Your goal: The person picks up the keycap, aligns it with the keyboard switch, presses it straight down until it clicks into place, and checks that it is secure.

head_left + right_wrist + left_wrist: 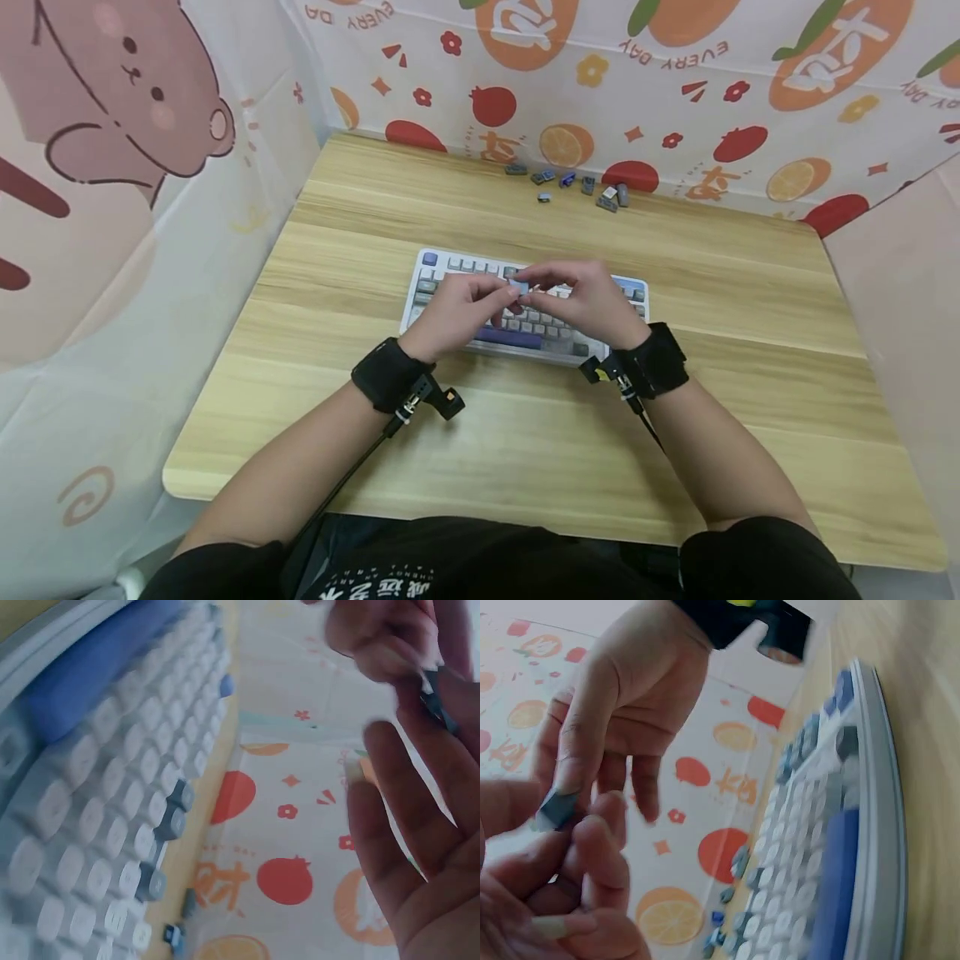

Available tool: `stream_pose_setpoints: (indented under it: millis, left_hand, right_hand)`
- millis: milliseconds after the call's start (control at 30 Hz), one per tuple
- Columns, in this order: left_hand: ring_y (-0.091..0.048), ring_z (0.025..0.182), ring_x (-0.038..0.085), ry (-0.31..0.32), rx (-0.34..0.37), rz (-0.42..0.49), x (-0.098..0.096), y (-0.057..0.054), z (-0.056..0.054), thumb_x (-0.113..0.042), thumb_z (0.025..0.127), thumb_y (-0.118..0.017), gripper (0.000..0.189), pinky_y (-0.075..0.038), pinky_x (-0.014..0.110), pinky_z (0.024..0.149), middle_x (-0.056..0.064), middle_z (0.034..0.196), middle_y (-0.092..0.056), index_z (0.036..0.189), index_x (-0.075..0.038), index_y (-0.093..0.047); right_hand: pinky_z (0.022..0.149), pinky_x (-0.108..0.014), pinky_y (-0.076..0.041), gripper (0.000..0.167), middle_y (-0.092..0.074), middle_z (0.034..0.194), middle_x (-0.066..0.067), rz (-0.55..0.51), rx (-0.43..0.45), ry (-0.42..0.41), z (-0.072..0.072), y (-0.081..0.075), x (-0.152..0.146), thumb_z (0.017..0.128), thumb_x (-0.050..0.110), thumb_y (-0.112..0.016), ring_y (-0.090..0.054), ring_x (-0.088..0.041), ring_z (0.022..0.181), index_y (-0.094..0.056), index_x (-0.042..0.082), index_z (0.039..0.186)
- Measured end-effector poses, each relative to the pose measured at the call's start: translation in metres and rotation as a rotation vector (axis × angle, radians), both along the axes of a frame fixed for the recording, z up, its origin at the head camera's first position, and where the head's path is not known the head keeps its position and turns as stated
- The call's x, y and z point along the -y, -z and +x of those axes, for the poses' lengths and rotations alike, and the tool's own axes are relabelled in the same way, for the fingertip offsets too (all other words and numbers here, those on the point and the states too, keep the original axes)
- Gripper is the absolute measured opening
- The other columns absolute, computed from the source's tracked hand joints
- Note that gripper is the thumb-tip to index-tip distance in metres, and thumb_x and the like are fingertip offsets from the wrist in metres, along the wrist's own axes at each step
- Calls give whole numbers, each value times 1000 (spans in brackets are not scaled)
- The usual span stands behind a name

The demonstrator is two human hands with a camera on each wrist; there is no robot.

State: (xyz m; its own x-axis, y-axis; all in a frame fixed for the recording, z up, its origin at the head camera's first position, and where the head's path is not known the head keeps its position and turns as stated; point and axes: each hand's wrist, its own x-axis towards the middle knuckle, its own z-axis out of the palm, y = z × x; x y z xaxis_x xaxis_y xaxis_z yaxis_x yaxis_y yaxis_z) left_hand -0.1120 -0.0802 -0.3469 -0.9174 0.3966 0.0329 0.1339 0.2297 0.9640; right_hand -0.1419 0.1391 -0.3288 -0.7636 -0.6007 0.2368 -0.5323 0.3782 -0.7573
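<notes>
A small blue-grey keycap point(519, 287) is held up above the keyboard between both hands. My right hand point(588, 300) pinches it between thumb and forefinger, the other fingers loosely spread in the right wrist view. From the other side the thumb and curled fingers of my left hand point(467, 310) grip the same keycap point(557, 808), hiding part of it. Below the hands lies a keyboard point(517, 339) with a white case, pale and grey keys and a long blue-purple space bar point(838, 881).
Several loose grey and blue keycaps point(606, 203) lie near the back edge of the wooden table point(360, 208). A printed fruit-pattern cloth point(555, 92) hangs behind it. Each wrist wears a black strap point(390, 375) with a camera and cable.
</notes>
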Motion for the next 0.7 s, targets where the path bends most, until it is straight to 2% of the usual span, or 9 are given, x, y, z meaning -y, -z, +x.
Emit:
stream_pose_setpoints:
  millis: [100, 233, 333, 400, 467, 600, 700]
  left_hand:
    - [-60, 71, 25, -17, 11, -3, -8, 5, 1, -27, 100, -58, 27, -45, 29, 63, 12, 87, -73, 96, -8, -77]
    - [-54, 65, 17, 0, -11, -59, -17, 12, 1, -27, 99, -59, 27, -41, 27, 59, 6, 83, -74, 91, -9, -78]
    - [-48, 61, 15, 26, -54, -88, -25, 17, 1, -27, 99, -59, 29, -37, 28, 57, 7, 81, -73, 89, -8, -77]
    - [-48, 59, 15, 37, -80, -104, -30, 19, 0, -26, 99, -58, 29, -37, 28, 57, 6, 82, -73, 89, -7, -77]
    - [-50, 60, 16, 43, -88, -114, -32, 21, 0, -26, 99, -58, 28, -38, 29, 57, 6, 83, -73, 91, -7, -77]
    - [-55, 65, 16, 27, -67, -143, -30, 26, 0, -26, 99, -58, 26, -40, 30, 59, 0, 86, -75, 97, -8, -78]
    - [-55, 68, 16, 19, -41, -165, -28, 30, -1, -28, 99, -59, 26, -41, 30, 60, -1, 91, -75, 99, -9, -78]
  right_hand:
    - [88, -38, -55, 25, -74, 109, -3, 61, -195, -7, 8, 5, -3, 90, 15, -72, -68, -15, 102, -73, 10, 114]
    - [90, -39, -53, 25, -75, 104, -5, 178, -451, 8, 17, 8, -10, 86, 16, -77, -69, -19, 100, -75, 8, 109]
    - [88, -40, -53, 23, -75, 99, -7, 244, -574, 34, 22, 9, -17, 84, 18, -79, -68, -22, 96, -76, 5, 103]
    - [86, -41, -53, 21, -74, 96, -8, 268, -593, 59, 23, 12, -24, 84, 16, -79, -67, -23, 94, -76, 4, 100]
    - [87, -41, -53, 19, -74, 96, -9, 294, -571, 98, 23, 17, -35, 84, 14, -78, -66, -24, 94, -76, 3, 99]
    - [88, -42, -53, 16, -73, 97, -8, 369, -455, 180, 24, 31, -63, 85, 15, -77, -66, -24, 96, -76, 5, 97]
    - [85, -40, -53, 15, -70, 96, -8, 436, -378, 215, 29, 44, -84, 85, 17, -77, -64, -23, 93, -77, 6, 95]
